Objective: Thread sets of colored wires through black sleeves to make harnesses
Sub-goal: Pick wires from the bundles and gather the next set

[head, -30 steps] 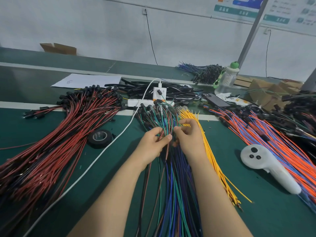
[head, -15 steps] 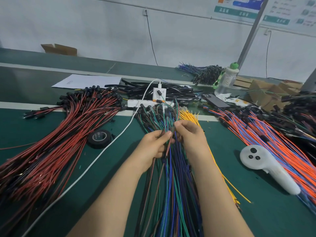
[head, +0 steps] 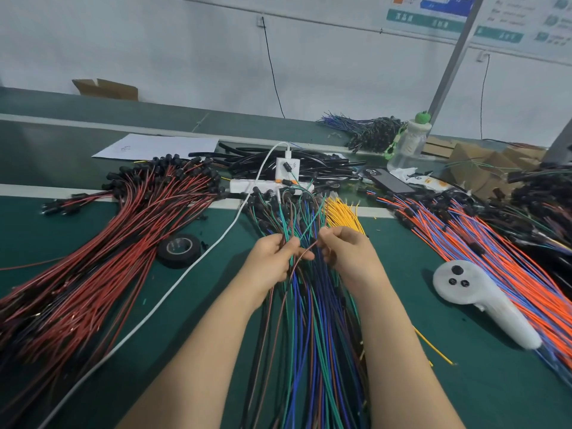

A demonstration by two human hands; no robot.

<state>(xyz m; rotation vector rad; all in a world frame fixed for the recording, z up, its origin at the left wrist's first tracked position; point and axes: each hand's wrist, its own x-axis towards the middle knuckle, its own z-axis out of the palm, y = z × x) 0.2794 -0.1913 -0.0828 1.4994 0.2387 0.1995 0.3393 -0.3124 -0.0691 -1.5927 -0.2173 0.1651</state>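
Left hand (head: 272,258) pinches several green and brown wires between thumb and curled fingers, just above the mixed wire bundle (head: 309,329). Right hand (head: 351,252), fingers curled, grips further strands of the same bundle; the 2 hands nearly touch. The bundle lies on the green tabletop (head: 495,382) between both forearms. Yellow wires (head: 340,213) lie just behind the right hand. Black sleeves (head: 312,164) are piled behind a white power strip (head: 266,185). Red-black wires (head: 123,243) and a tape roll (head: 179,249) lie left; orange-blue wires (head: 483,252) and a white controller (head: 483,301) lie right.
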